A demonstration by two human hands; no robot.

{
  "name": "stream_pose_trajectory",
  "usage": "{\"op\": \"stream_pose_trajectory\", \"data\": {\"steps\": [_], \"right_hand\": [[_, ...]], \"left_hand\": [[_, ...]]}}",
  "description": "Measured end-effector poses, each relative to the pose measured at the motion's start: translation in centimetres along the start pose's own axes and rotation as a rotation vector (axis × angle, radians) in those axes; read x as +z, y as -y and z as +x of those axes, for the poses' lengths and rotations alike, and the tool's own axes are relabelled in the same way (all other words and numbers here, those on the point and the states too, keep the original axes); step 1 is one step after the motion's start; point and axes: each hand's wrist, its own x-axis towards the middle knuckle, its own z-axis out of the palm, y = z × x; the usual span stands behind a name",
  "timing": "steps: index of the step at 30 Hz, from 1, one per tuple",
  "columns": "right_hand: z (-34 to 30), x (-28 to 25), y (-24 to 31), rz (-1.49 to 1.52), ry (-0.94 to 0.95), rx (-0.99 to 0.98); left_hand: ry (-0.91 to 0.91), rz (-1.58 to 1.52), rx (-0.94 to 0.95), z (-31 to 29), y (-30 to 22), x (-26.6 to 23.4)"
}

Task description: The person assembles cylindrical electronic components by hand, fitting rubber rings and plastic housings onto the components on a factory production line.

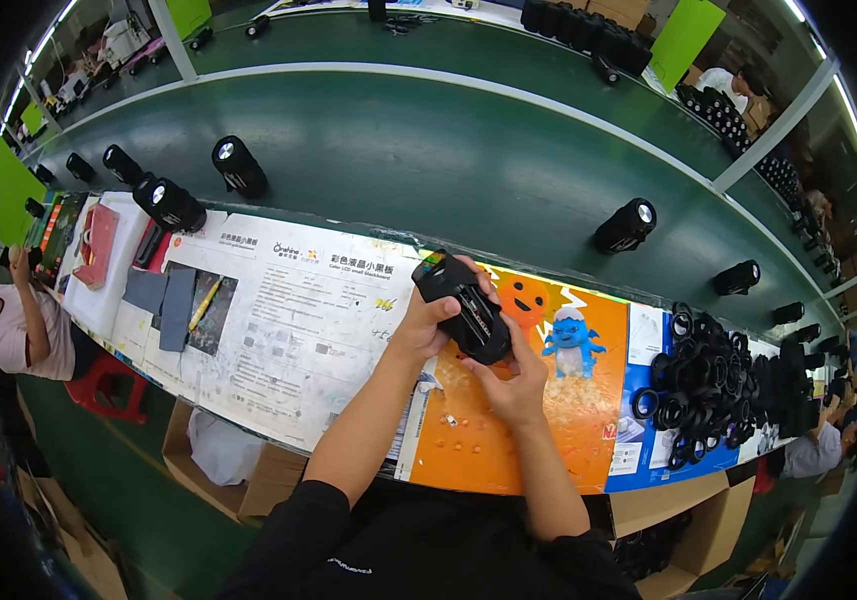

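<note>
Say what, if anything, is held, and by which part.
One black, roughly cylindrical, plastic-looking device is held: left hand on its left side, right hand at its lower-right end.

A person is wearing a black top [428, 545], its dark fabric spreading along the lower edge of the view. A short line of small white lettering [350, 568] is running at a slight slant across the left side of the chest. The left sleeve [293, 530] and right sleeve [580, 568], both matching black, are ending near the elbows, leaving the left forearm [368, 420] and right forearm [548, 465] bare. The left grip [426, 322] and right grip [516, 388] are showing bare too.
</note>
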Motion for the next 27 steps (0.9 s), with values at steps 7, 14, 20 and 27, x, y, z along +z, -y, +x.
{"op": "stream_pose_trajectory", "data": {"steps": [7, 14, 20, 27], "right_hand": [[-0.5, -0.1, -1.1, 0.090, 0.013, 0.049], [-0.5, 0.2, -0.5, 0.247, 0.022, 0.114], [-0.7, -0.6, 0.0, 0.271, -0.007, 0.170], [0.4, -3.9, 3.4, -0.008, 0.219, 0.133]], "left_hand": [[0.011, 0.040, -0.038, -0.3, 0.6, 0.5], [-0.071, 0.066, -0.031, -0.8, 0.8, 1.0], [-0.038, 0.091, -0.092, -0.2, 1.4, 1.1], [-0.073, 0.163, -0.053, -1.2, 0.5, -2.0]]}}
